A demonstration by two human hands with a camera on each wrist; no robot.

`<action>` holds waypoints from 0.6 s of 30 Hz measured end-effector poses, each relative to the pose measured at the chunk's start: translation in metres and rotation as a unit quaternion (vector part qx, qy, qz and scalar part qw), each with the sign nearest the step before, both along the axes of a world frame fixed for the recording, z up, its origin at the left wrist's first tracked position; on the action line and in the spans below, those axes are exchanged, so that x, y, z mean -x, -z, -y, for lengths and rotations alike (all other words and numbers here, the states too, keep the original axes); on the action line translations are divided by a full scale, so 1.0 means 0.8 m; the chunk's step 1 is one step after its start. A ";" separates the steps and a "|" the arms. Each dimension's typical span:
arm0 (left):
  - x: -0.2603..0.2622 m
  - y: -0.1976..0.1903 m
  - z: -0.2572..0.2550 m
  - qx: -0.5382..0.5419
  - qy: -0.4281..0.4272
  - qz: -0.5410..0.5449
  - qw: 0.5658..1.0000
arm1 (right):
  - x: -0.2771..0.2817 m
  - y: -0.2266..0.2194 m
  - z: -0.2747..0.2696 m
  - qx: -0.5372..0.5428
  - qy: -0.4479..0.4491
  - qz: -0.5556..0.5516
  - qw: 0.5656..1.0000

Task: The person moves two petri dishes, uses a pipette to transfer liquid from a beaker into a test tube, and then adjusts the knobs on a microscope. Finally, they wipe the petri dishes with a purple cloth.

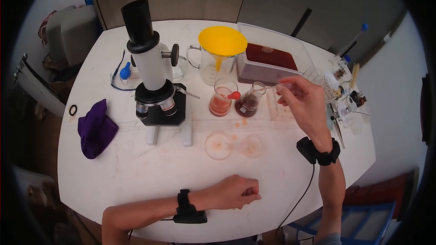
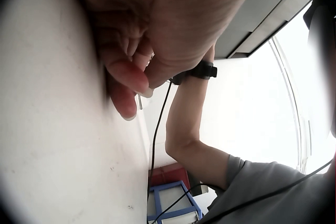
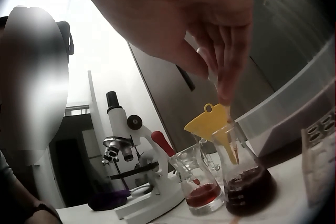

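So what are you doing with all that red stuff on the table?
A person's right hand pinches a thin clear pipette with its tip down in the mouth of a small flask of dark red liquid. Beside the flask stands a beaker of lighter red liquid with a red-bulbed dropper in it. The left hand rests curled on the white table, holding nothing. Two glass dishes sit in front, and a microscope stands to the left.
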State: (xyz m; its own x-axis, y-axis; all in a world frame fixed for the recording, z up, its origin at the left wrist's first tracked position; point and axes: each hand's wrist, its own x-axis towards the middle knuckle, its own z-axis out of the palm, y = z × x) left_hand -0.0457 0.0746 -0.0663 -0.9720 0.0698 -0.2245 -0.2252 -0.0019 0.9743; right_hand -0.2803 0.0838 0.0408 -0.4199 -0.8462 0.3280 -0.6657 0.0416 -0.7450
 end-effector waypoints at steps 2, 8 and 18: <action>0.000 0.000 0.000 0.015 -0.003 -0.005 1.000 | -0.004 0.005 0.007 -0.008 -0.008 -0.025 1.000; 0.000 -0.003 0.001 -0.009 0.003 0.010 1.000 | -0.035 -0.006 -0.007 0.116 -0.020 -0.194 0.974; 0.001 0.001 0.000 -0.002 -0.004 -0.003 1.000 | -0.071 0.026 0.047 0.000 -0.159 -0.115 0.981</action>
